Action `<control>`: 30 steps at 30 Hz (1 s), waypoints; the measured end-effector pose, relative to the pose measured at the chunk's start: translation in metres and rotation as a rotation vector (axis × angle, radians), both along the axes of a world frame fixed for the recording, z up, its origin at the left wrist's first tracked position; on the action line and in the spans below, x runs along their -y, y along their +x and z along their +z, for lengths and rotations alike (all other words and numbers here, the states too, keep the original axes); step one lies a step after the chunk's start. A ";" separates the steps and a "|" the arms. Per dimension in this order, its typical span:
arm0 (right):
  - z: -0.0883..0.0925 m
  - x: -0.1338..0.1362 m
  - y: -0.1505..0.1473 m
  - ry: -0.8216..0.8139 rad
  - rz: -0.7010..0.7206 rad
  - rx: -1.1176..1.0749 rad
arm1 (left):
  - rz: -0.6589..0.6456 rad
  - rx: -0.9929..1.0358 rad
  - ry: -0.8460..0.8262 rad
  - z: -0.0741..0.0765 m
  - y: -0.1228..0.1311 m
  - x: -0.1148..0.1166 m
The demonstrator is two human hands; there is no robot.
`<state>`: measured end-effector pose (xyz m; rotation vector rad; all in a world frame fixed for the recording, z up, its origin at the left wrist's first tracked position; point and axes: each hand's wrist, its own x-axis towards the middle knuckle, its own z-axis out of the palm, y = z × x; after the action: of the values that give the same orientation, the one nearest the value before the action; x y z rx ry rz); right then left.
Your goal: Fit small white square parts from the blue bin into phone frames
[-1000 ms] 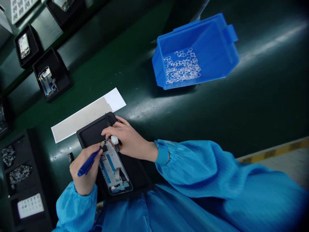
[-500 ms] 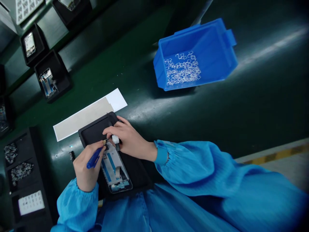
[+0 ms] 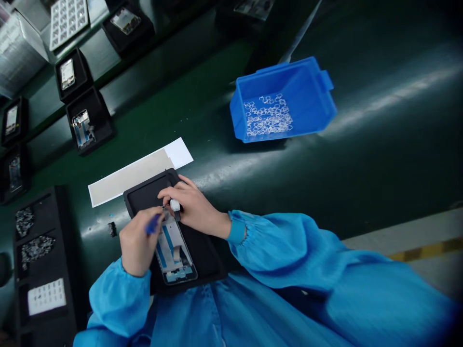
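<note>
An open phone body with blue strips and a ribbon cable rests in a black tray in front of me. Closed around a blue pen-like tool, my left hand is at the phone's upper left corner; the tool is blurred, its tip unclear. My right hand lies over the phone's top end, fingers bent and closed close to the tool. By its thumb side shows a small white piece with a dark strip below it. Whatever those fingertips pinch is hidden.
Behind the tray lies a white-edged beige sheet. A blue bin with many small white frames stands farther back. At left is a black compartment tray with small parts and a white card. More black trays hold phone bodies.
My left hand has turned slightly, and the blue tool now points more toward the camera and is blurred. My right hand keeps its place at the phone. The whole view has shifted a little.
</note>
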<state>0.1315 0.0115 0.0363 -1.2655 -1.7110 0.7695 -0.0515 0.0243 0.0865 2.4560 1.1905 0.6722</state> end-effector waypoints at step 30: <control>0.022 -0.015 0.043 -0.159 -0.361 -0.534 | -0.062 -0.550 -0.107 0.016 -0.016 -0.021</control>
<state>0.1747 0.0269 0.0580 -1.2821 -0.9788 0.9329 -0.0671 0.0451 0.1023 2.6530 1.2788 -0.1023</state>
